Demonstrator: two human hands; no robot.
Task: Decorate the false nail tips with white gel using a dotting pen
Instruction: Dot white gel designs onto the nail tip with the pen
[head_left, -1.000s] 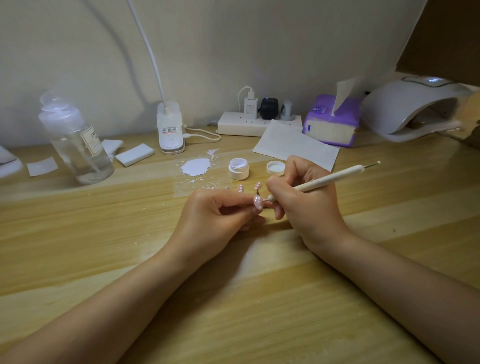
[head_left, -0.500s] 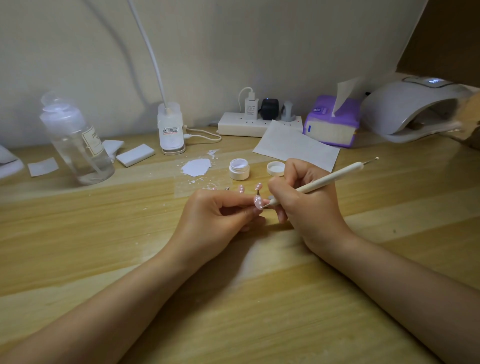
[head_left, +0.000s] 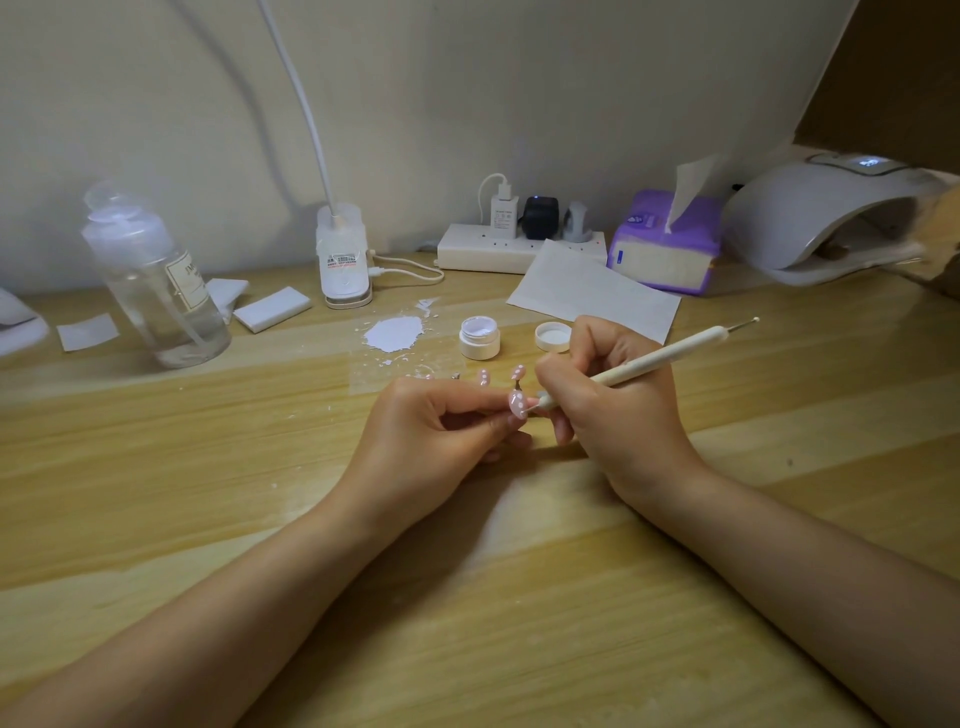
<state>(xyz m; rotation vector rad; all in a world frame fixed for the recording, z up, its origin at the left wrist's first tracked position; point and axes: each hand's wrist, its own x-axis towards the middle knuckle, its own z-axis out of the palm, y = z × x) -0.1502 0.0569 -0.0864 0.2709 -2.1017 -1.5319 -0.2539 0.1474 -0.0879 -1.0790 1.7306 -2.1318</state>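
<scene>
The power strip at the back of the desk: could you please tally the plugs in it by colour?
White charger: 1
Black plug: 1
Grey plug: 1
Total: 3, all seated in the power strip.

Soft, fairly dim warm light is falling from above and behind, leaving pale glare bands running across the tabletop (head_left: 779, 415). The lamp stem (head_left: 306, 104) is casting a faint shadow on the wall (head_left: 519, 78). Wide-angle distortion is bending the edges, and the bottle (head_left: 156, 275) at left is looking slightly blurred.
</scene>
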